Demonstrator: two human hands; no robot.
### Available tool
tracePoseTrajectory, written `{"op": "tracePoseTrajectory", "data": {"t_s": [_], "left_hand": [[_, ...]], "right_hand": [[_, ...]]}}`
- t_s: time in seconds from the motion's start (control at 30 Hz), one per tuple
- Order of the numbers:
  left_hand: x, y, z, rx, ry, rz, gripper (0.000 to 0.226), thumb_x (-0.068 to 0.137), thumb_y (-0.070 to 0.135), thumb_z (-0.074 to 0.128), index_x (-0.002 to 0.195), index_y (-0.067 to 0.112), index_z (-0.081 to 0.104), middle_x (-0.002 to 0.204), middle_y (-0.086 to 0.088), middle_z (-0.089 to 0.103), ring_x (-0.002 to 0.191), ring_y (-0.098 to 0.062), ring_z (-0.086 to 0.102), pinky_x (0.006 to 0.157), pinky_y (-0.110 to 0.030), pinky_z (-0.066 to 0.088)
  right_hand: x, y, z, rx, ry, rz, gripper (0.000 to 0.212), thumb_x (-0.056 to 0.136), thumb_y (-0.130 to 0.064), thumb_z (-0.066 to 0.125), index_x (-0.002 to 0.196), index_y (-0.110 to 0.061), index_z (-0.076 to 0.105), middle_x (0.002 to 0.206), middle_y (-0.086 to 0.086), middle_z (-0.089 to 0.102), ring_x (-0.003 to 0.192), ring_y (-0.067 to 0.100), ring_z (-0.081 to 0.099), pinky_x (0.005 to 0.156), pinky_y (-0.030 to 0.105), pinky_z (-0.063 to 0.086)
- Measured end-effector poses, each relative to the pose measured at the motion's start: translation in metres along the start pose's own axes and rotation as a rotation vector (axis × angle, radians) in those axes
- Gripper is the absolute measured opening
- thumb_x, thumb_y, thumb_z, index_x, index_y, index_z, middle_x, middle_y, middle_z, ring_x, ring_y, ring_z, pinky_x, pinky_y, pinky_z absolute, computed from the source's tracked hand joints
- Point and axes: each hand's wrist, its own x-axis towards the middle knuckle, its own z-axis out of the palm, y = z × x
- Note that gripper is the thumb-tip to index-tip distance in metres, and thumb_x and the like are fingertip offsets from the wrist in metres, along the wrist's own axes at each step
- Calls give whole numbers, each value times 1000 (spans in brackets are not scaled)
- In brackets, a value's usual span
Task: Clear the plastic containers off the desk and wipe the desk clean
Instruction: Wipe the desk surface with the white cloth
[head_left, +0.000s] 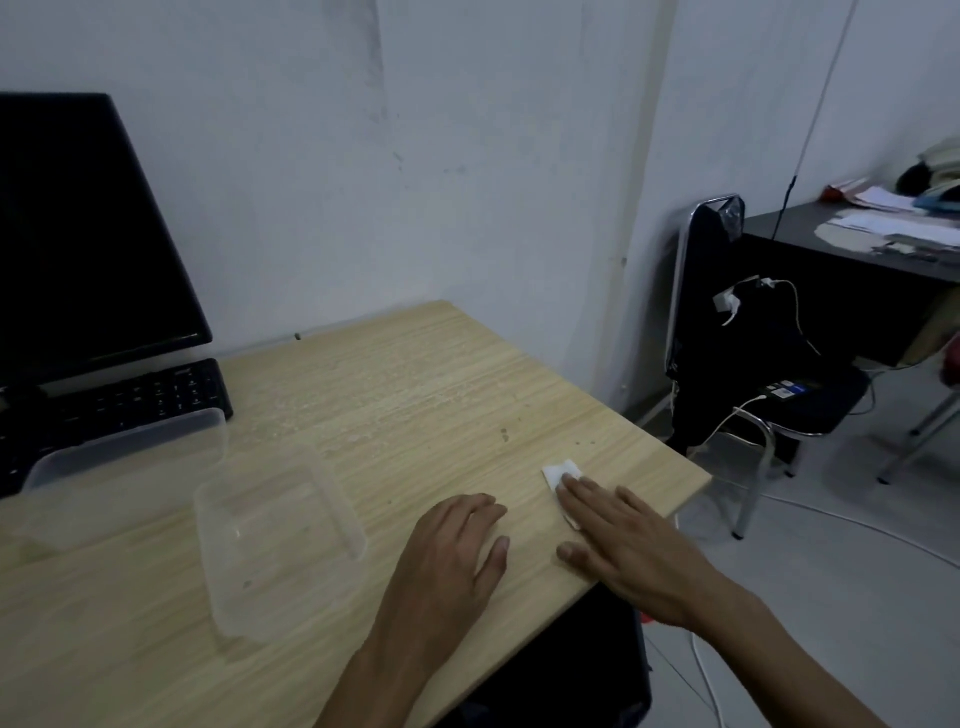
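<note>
Landmark: the pale wood-grain desk (415, 395), with the person at its near right corner.
Right hand: the right hand (631, 545) lies flat with straight, spread fingers, pressing a small white folded tissue (561, 472) onto the desk close to the right edge.
Tissue position: it sits under and just beyond the fingertips, so only its far part shows.
Left hand: the left hand (452, 556) rests palm-down on the desk just left of the right one, fingers relaxed and holding nothing.
Key relation: the dusty, speckled stretch of desk runs away from the tissue toward the back edge and leftward, so the wipe would likely go forward and left, and the right hand is the nearer one.
Containers: a clear rectangular plastic container (280, 545) stands on the desk just left of the left hand, long axis running near-to-far; it looks empty apart from a few specks.
Second container: another clear plastic box (124, 467) sits further left, against a black keyboard (135, 400); contents cannot be made out.
Progress: both containers are on the desk, so clearing looks undone.
</note>
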Motion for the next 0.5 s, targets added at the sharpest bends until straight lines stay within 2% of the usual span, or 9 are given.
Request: {"op": "tracePoseTrajectory", "data": {"t_s": [0.13,0.27,0.4,0.5], "left_hand": [[-1,-1,0,21,32,-25,32,94,31,44,116,18,63,116,6,62,111,-8,54,99,-25,38],[-1,-2,2,64,-17,-48,36,93,33,43,118,17,63,118,4,62,112,-10,54,100,-25,38],[-4,-2,3,98,-85,-94,47,94,43,37,124,16,61,126,1,60,118,-12,54,103,-27,40],[-5,0,0,84,-108,-117,54,94,49,29,129,19,57,133,3,56,124,-10,49,104,-21,31]], "right_hand": [[5,14,-5,-10,-25,79,103,66,-85,-16,149,-26,-15,152,-13,-22,139,-2,-18,118,32,-6],[33,12,-15,14,-71,145,96,77,-79,1,152,-20,-9,159,-7,-13,144,3,-12,118,34,-5],[45,-17,-8,-2,-66,26,82,90,-68,11,153,-20,-8,160,-5,-11,145,3,-12,119,35,-6],[33,-29,-3,-17,-61,-41,78,92,-66,12,153,-21,-7,160,-7,-13,144,2,-13,119,34,-6]]}}
